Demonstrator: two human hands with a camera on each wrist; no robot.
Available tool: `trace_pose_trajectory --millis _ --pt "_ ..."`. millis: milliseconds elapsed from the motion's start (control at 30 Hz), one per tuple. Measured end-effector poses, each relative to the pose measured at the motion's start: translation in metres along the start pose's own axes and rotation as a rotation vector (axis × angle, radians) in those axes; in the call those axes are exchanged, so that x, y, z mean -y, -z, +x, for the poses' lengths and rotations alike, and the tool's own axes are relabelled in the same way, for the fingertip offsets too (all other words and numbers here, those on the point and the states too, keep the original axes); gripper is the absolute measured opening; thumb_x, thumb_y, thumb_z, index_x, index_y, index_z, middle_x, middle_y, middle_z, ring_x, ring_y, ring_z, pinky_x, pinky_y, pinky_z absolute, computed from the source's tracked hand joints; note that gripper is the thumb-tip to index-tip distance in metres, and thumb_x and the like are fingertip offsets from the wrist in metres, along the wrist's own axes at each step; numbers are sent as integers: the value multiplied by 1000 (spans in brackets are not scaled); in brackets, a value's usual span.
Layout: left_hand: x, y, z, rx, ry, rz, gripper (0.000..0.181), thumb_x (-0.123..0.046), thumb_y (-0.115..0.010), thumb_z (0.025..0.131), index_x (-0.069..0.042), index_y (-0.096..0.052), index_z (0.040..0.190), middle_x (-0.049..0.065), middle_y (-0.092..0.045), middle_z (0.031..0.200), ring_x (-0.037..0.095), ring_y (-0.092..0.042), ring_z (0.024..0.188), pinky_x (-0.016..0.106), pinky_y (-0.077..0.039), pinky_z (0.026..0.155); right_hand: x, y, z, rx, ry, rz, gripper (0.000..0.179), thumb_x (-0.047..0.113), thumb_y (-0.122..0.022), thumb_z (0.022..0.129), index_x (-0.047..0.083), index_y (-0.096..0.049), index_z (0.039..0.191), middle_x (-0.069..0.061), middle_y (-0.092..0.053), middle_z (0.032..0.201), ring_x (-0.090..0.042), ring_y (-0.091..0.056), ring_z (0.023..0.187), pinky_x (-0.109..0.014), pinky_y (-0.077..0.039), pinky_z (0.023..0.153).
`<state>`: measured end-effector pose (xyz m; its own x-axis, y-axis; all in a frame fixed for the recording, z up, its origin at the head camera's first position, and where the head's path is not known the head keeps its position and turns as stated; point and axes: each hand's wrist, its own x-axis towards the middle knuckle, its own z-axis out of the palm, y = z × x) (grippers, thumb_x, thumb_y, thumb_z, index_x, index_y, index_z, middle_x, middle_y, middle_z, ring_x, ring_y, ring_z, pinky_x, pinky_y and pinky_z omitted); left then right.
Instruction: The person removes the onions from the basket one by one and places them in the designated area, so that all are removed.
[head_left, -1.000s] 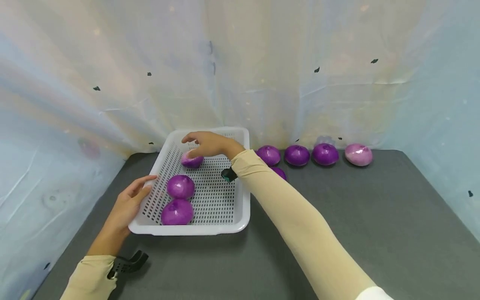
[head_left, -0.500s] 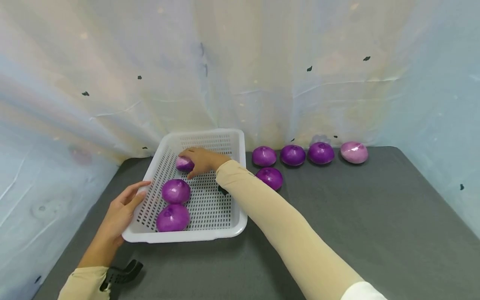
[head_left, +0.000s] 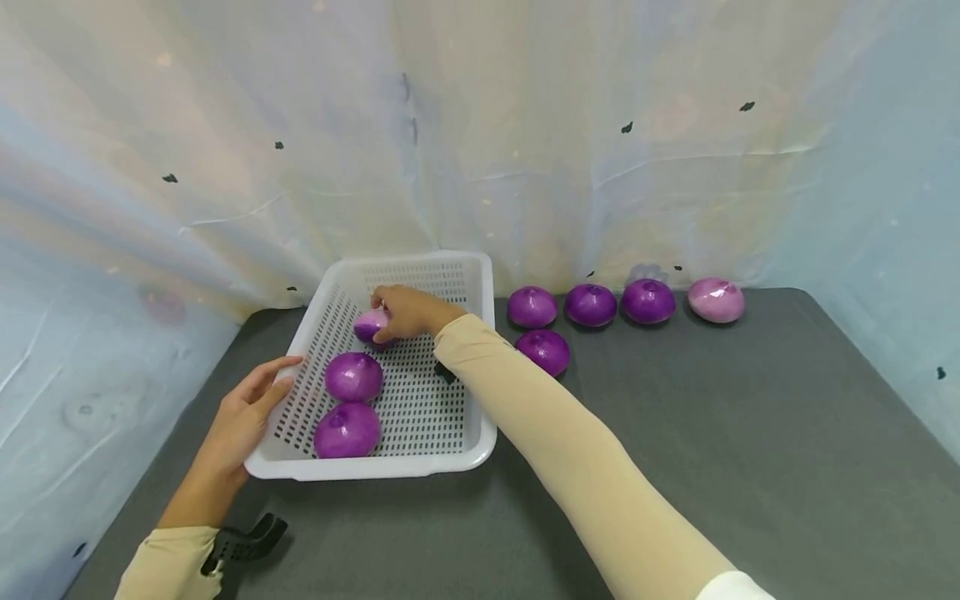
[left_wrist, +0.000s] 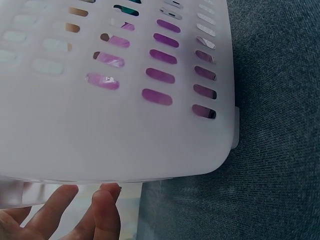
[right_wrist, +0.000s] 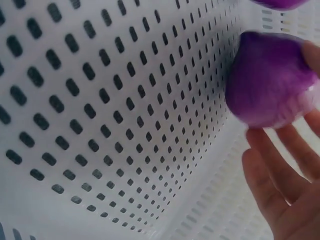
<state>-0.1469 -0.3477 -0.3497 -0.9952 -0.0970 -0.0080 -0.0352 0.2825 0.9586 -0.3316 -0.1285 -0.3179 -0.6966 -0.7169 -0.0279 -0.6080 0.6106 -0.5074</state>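
A white perforated plastic basket [head_left: 420, 417] sits on the dark table, with two shiny purple onions [head_left: 353, 377] one in front of the other along its left side. Behind them my right hand [head_left: 408, 313] grips a third onion [head_left: 369, 326], purple with a pale pinkish part. In the right wrist view, thumb and fingers are round this onion [right_wrist: 267, 82], close to the basket floor. My left hand [head_left: 243, 417] holds the basket's left rim between thumb and fingers. From the left wrist, its fingertips [left_wrist: 106, 210] show right at the rim, with purple visible through the slots.
To the right of the basket, several more onions stand along the table's back edge, the rightmost onion [head_left: 716, 300] being paler pink. One onion [head_left: 543, 352] lies in front of that row, near my right sleeve. A draped sheet [head_left: 525, 125] rises behind the dark table [head_left: 712, 433].
My right hand, lifted off the third onion a second ago, has come down on it and now grips it, turning it slightly. My left hand stays on the rim.
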Motion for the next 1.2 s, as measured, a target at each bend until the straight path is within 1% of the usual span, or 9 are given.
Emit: trace_pose_trajectory --millis 167,267,367,500,567,667,833,1000,1200 --pt "-1 0 -1 -1 -2 -26 47 -38 -54 102 -25 -46 146 -24 -64 109 3 -71 87 35 -61 64 1 0 -3 31 -109 91 67 47 -56 99 18 -30 153 -10 -54 144 -23 -52 134 -38 -39 115" --pt "-1 -1 -1 5 -7 -52 45 -36 -54 102 -24 -47 145 -22 -65 109 4 -71 87 34 -61 64 1 -1 -4 48 -134 105 62 46 -44 104 23 -23 157 -10 -46 153 -26 -44 142 -42 -34 119" --pt "-2 -1 -1 4 -7 -55 45 -36 -55 102 -24 -47 145 -23 -65 109 3 -71 87 35 -61 64 0 -1 -3 67 -83 91 53 36 -36 107 26 -23 158 -9 -42 156 -27 -40 145 -42 -30 121" --pt "-2 -1 -2 -4 0 -42 46 -37 -54 102 -24 -47 146 -24 -64 109 2 -71 87 35 -61 64 -1 0 1 84 26 42 48 29 -34 108 26 -31 156 -6 -37 160 -23 -31 150 -39 -24 124" --pt "-2 -1 -2 -5 2 -41 46 -38 -54 102 -25 -47 146 -25 -64 109 2 -71 87 36 -62 64 -2 0 2 94 74 17 49 32 -38 108 23 -34 155 -5 -35 161 -21 -27 152 -35 -21 125" --pt "-2 -1 -2 -1 1 -42 46 -38 -54 102 -25 -46 146 -24 -64 109 3 -71 88 37 -62 64 -2 0 3 118 107 6 59 36 -53 103 16 -35 155 -6 -37 160 -20 -29 150 -31 -23 124" --pt "-1 -2 -2 1 -3 -49 46 -37 -54 102 -25 -46 146 -23 -63 111 3 -71 88 37 -62 64 -2 -1 -1 158 73 -15 84 26 -80 85 18 -34 155 -6 -40 157 -21 -35 147 -33 -29 122" --pt "-1 -2 -2 -3 -6 -36 47 -39 -53 102 -25 -46 147 -23 -62 112 2 -71 89 38 -62 65 0 -2 -4 171 2 -67 96 13 -88 75 30 -36 154 0 -39 157 -19 -35 147 -37 -30 122" --pt "0 -2 -2 4 -20 -73 45 -36 -54 102 -24 -47 145 -22 -64 111 3 -71 89 35 -61 65 1 -2 -6 186 -14 -89 95 9 -88 73 34 -39 151 3 -43 155 -18 -39 145 -37 -35 119"
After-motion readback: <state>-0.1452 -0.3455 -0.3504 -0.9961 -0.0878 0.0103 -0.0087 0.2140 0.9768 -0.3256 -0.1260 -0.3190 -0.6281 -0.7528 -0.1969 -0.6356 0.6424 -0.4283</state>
